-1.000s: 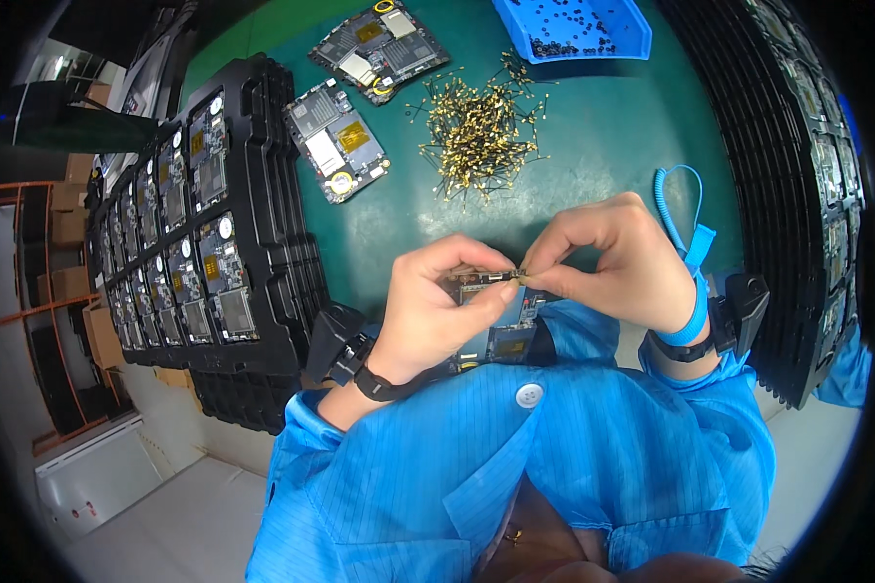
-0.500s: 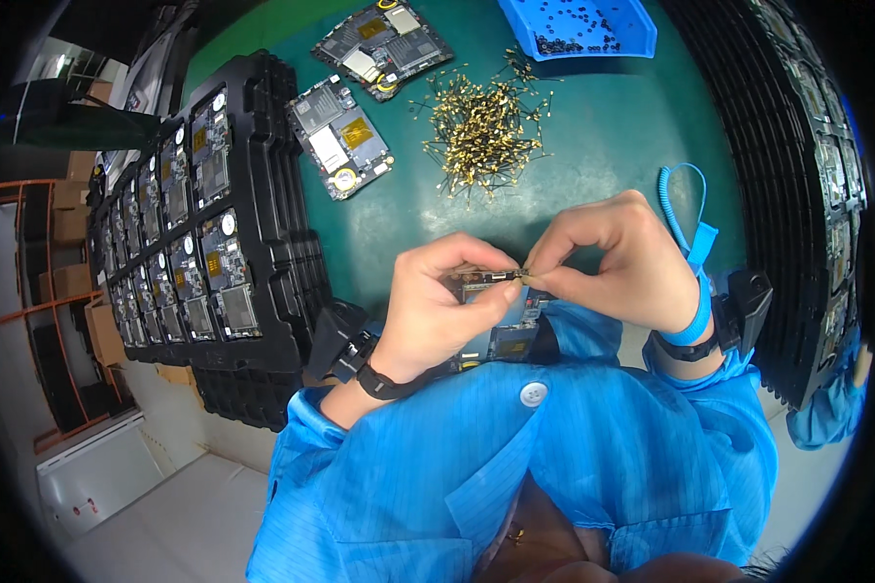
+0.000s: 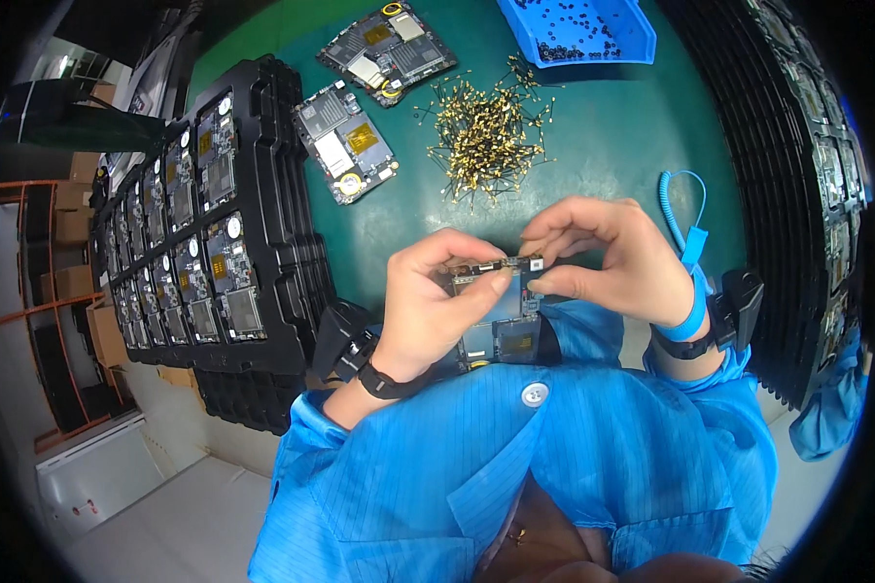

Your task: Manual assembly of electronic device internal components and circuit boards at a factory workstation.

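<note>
My left hand [image 3: 433,301] pinches a dark circuit board [image 3: 504,325] by its upper left edge, thumb on the face towards me. The board is tilted up in front of my chest, its lower end close to the blue smock. At the board's upper right corner, my right hand [image 3: 627,257] has its thumb and forefinger parted, with the corner visible between them. Its fingertips are at or very near the board; contact is unclear. Beyond my hands lies a loose pile of short black wires with gold ends [image 3: 486,141] on the green table mat [image 3: 593,146].
Several circuit boards [image 3: 345,141] lie left of the pile. A blue bin [image 3: 642,44] with small black rings stands at the back. Stacked black trays of boards rise at the left [image 3: 272,185] and right [image 3: 749,194]. A coiled blue cord [image 3: 664,199] runs by my right wrist.
The right thumb and forefinger have parted from their pinch at the board's edge. The board has tilted, showing more of its face. Both hands stay in nearly the same place.
</note>
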A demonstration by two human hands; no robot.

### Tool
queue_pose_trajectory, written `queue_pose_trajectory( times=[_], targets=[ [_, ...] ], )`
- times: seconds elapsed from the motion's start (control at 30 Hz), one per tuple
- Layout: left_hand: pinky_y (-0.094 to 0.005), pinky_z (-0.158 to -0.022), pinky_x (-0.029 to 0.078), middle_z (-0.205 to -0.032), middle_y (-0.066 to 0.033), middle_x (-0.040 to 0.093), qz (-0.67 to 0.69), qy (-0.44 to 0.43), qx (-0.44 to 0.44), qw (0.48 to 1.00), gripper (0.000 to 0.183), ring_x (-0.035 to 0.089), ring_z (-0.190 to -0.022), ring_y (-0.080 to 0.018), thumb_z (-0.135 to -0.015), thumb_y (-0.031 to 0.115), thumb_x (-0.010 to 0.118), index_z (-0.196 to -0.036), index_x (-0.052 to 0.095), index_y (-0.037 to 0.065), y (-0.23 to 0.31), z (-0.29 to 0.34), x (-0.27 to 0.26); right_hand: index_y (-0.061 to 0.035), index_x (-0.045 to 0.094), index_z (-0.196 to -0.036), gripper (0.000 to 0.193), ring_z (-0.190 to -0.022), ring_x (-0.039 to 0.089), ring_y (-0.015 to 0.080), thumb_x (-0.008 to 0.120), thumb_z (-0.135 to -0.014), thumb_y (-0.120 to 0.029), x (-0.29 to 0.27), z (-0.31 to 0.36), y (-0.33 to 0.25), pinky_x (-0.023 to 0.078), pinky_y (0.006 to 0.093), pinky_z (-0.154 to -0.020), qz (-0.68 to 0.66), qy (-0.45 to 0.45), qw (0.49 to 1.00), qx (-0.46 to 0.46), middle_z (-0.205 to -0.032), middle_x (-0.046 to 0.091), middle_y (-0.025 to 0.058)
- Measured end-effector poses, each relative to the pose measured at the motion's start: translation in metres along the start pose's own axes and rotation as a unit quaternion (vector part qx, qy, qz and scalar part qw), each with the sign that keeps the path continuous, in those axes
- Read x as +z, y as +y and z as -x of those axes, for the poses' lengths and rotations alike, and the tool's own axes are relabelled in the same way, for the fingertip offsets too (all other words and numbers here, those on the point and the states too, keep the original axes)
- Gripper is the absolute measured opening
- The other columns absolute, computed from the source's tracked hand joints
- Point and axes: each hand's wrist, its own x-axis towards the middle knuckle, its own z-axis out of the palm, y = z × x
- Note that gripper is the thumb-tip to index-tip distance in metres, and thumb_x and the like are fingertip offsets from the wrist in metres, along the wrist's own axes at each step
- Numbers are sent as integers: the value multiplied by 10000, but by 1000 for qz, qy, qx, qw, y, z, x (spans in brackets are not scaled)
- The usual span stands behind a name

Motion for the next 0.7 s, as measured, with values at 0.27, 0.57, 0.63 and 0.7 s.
queue_pose_trajectory(
  times=[0.27, 0.57, 0.63, 0.7],
  targets=[
    [-220, -668, 441, -816, -55, 595, 32, 6, -7, 999, 163, 555, -770, -96, -719, -2, 639, -869, 576, -11, -5, 1, 2, 5, 605, -808, 107, -668, 550, 85, 640, -714, -32, 14, 1, 8, 440, 218, -581, -30, 66, 997, -16, -725, 574, 43],
    [-216, -680, 439, -828, -54, 597, 29, 15, 16, 999, 155, 553, -781, -94, -727, -3, 630, -872, 575, -11, -5, 0, 2, -11, 635, -781, 128, -652, 550, 158, 663, -658, 1, 18, -2, 14, 423, 244, -552, 87, 134, 977, -142, -751, 572, 73],
    [-216, -678, 439, -828, -54, 597, 29, 16, 14, 999, 155, 552, -778, -92, -727, -4, 629, -872, 575, -10, -5, -1, 2, -16, 637, -785, 135, -649, 546, 156, 662, -656, 12, 18, -1, 14, 420, 244, -552, 94, 145, 973, -155, -752, 572, 69],
    [-213, -674, 437, -823, -52, 597, 28, 16, 6, 999, 155, 549, -770, -88, -724, -8, 629, -871, 578, -9, -5, 0, 2, -19, 638, -783, 135, -651, 545, 154, 661, -655, 16, 18, -1, 15, 420, 245, -552, 93, 145, 971, -164, -751, 571, 67]
  ],
)
